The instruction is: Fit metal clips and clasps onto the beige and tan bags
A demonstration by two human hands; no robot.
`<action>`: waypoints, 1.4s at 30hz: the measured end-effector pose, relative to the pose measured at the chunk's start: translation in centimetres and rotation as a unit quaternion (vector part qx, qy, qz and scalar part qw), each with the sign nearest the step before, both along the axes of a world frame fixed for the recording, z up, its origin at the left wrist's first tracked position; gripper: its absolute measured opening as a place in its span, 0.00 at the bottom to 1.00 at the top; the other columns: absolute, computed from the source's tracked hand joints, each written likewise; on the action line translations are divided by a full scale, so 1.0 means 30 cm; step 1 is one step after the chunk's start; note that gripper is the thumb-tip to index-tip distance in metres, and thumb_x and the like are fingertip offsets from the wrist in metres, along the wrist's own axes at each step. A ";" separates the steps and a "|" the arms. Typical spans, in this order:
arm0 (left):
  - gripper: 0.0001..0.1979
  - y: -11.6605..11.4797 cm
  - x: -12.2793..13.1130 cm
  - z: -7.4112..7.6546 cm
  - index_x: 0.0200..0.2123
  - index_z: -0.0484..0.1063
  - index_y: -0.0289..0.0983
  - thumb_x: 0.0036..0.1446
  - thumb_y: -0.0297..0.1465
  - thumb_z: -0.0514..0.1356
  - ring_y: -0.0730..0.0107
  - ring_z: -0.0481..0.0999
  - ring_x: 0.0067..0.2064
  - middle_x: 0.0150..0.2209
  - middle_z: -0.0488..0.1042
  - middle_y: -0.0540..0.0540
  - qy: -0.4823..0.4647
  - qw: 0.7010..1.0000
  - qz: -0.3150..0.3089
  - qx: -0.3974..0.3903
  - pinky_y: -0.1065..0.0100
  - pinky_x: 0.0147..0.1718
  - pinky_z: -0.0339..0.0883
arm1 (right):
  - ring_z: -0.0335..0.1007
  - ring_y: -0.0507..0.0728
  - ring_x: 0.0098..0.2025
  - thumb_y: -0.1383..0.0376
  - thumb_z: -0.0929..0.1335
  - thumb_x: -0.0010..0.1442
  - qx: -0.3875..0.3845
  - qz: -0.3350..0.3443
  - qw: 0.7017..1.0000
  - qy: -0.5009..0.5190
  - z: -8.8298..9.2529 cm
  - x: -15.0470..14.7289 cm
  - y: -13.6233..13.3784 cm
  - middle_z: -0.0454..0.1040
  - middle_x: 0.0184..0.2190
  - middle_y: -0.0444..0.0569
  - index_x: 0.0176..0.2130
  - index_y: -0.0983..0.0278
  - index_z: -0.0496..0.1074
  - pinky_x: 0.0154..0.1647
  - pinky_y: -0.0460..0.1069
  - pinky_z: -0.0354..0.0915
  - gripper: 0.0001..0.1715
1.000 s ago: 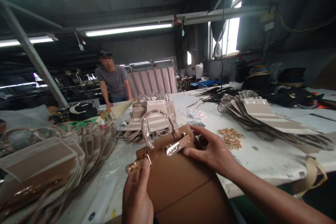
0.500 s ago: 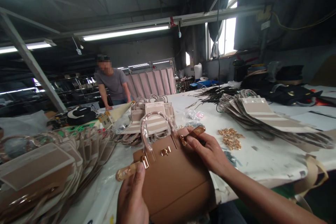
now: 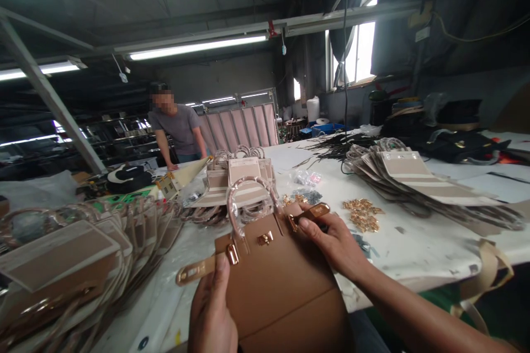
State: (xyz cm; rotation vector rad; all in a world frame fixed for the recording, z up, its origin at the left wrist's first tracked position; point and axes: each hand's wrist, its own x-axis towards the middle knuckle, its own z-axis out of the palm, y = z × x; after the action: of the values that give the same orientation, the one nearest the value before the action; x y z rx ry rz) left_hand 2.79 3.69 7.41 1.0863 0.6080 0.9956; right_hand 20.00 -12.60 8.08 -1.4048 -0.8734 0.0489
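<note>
"Where are we holding the brown bag (image 3: 285,292)?"

"At the table (image 3: 422,256), our left hand (image 3: 213,309) is gripping its left strap (image 3: 196,270), our right hand (image 3: 337,240) pinching its right strap (image 3: 317,211). We should be pressing evenly, not twisting."

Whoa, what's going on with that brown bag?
Someone's left hand and right hand are holding a brown bag, one at each side. Its two straps stick outward, so the gold clasp between them is uncovered. Small gold pieces lie on the white table. Another person is farther back.
</note>
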 end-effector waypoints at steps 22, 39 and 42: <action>0.39 0.011 -0.020 -0.017 0.54 0.79 0.40 0.47 0.58 0.75 0.45 0.72 0.68 0.54 0.83 0.44 -0.009 0.999 -0.016 -0.047 0.50 0.67 0.68 | 0.71 0.56 0.35 0.49 0.76 0.63 0.002 0.008 1.000 0.007 -0.023 -0.017 0.052 0.78 0.33 0.44 0.54 0.63 0.80 0.36 0.49 0.65 0.27; 0.38 0.101 0.037 -0.031 0.63 0.76 0.44 0.52 0.52 0.73 0.44 0.69 0.71 0.57 0.82 0.44 0.000 0.999 -0.037 -0.027 0.46 0.73 0.61 | 0.59 0.55 0.31 0.36 0.68 0.64 0.012 0.084 0.986 0.143 -0.023 0.002 0.042 0.66 0.27 0.45 0.28 0.61 0.66 0.31 0.49 0.60 0.34; 0.41 0.090 0.028 -0.031 0.64 0.74 0.46 0.50 0.53 0.73 0.44 0.67 0.72 0.57 0.82 0.44 0.011 0.999 -0.027 0.021 0.46 0.74 0.58 | 0.61 0.55 0.30 0.36 0.69 0.62 0.016 0.097 0.979 0.177 -0.019 0.003 0.037 0.69 0.27 0.45 0.29 0.61 0.69 0.31 0.49 0.61 0.33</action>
State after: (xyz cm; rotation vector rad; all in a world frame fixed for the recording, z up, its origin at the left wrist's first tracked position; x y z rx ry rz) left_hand 3.64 6.40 6.49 1.1468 0.5748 0.9555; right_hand 20.10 -11.49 7.51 -1.2280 -0.7061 0.4207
